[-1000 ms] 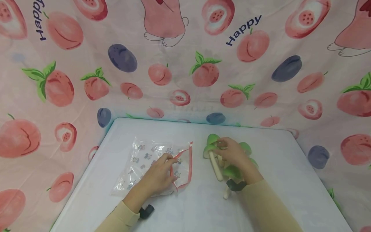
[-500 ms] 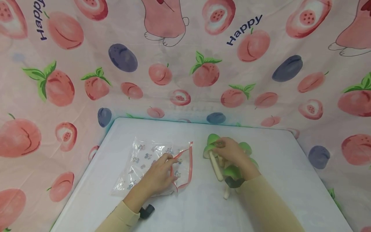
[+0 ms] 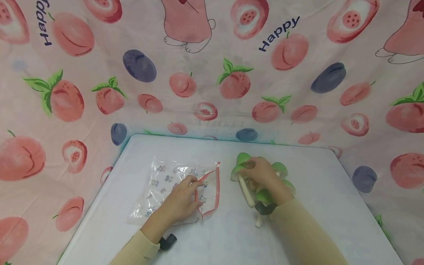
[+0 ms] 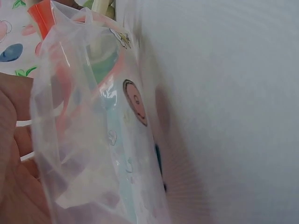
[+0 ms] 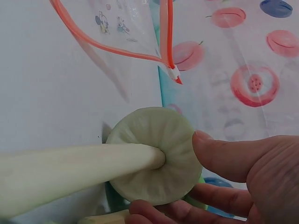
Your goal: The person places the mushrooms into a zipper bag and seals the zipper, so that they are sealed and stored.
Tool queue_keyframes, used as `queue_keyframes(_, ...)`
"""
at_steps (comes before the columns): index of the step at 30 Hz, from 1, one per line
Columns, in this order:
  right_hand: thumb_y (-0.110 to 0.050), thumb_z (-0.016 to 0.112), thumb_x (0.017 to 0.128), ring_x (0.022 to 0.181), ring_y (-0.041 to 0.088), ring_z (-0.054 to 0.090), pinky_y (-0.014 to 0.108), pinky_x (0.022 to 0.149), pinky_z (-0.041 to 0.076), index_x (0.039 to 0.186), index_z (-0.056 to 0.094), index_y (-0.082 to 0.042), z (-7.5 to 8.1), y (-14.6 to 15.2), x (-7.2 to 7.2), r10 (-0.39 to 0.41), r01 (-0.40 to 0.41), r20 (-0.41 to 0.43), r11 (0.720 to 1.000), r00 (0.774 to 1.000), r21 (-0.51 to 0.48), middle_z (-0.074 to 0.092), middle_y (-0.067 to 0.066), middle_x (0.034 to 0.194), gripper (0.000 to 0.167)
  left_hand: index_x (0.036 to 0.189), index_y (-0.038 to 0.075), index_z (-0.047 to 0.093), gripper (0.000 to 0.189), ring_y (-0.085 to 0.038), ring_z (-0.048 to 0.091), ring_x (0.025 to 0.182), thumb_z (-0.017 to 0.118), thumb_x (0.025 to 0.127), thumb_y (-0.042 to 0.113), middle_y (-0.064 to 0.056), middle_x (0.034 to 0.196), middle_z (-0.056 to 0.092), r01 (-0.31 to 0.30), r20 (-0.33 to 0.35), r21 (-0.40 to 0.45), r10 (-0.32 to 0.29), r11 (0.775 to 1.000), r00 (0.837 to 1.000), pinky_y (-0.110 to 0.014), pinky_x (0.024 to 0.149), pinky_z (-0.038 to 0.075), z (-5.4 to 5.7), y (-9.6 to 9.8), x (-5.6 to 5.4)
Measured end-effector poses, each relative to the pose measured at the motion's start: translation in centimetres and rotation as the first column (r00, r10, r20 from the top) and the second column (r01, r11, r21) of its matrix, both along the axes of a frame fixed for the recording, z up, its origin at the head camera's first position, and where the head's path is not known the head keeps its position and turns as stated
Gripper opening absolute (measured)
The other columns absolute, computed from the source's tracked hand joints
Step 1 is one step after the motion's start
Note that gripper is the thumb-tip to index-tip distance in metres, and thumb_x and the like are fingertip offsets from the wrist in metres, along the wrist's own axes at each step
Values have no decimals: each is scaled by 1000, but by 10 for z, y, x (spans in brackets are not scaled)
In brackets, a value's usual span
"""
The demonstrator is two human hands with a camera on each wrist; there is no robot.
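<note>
One mushroom [image 3: 244, 187] is in the right hand [image 3: 263, 175], which pinches it by its cap, with the thumb on one side and the fingers on the other. The cap is green on top and pale underneath, with soft lines running out from the middle like a star. Its long, pale stem points back toward the person. I can't tell if the stem touches the table. This mushroom is at the left side of a little pile of other mushrooms [image 3: 279, 169], which have green caps and pale stems too. Some of them are partly hidden under the right hand and wrist. To the left, a bit apart from the pile, a clear bag [image 3: 172, 171] lies on its side with small pictures printed on it. The left hand [image 3: 183, 198] holds the bag with bent fingers by its red edge [image 3: 217, 187], and the mouth gapes toward the mushrooms. A small white slider [image 5: 174, 72] sits at one end of the red edge. Both arms wear tan sleeves [image 3: 311, 235], and a black thing [image 3: 168, 241] shows beside the left wrist. All this is on a white table [image 3: 318, 206]. Behind it hangs a pink cloth [image 3: 212, 55] with peaches, dark blue fruits and the word "Happy".
</note>
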State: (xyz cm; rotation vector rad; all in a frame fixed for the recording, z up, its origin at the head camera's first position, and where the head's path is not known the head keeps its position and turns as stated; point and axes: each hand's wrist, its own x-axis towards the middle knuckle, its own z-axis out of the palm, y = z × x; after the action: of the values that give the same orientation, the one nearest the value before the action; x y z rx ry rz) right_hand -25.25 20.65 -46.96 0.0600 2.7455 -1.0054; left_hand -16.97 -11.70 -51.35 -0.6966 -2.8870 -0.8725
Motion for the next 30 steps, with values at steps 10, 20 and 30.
queue_keyframes(10, -42, 77, 97, 76, 26, 74, 40, 71, 62, 141, 66, -8, -2, -2, 0, -18, 22, 42, 995, 999, -96, 73, 20, 129, 57, 143, 13, 66, 64, -21, 61, 124, 91, 85, 22, -1, 141, 57, 4, -7, -7, -4, 1000, 1000, -51, 103, 54, 2, 0, 1)
queue_keyframes(20, -37, 82, 94, 72, 24, 77, 38, 67, 64, 140, 67, -9, -7, -1, -5, -9, 15, 56, 994, 998, -111, 74, 19, 130, 56, 145, 15, 66, 65, -22, 61, 127, 91, 86, 22, 1, 142, 56, -13, 7, -14, 13, 1000, 1000, -63, 111, 51, 3, 2, 2)
queue_keyframes(30, -30, 81, 95, 73, 23, 77, 39, 66, 65, 142, 66, -9, -5, -2, -3, 8, 6, 90, 989, 996, -148, 71, 23, 138, 53, 146, 16, 65, 67, -20, 60, 126, 91, 86, 23, 3, 143, 56, -24, 22, -10, 24, 1000, 999, -51, 108, 53, 2, 2, 3)
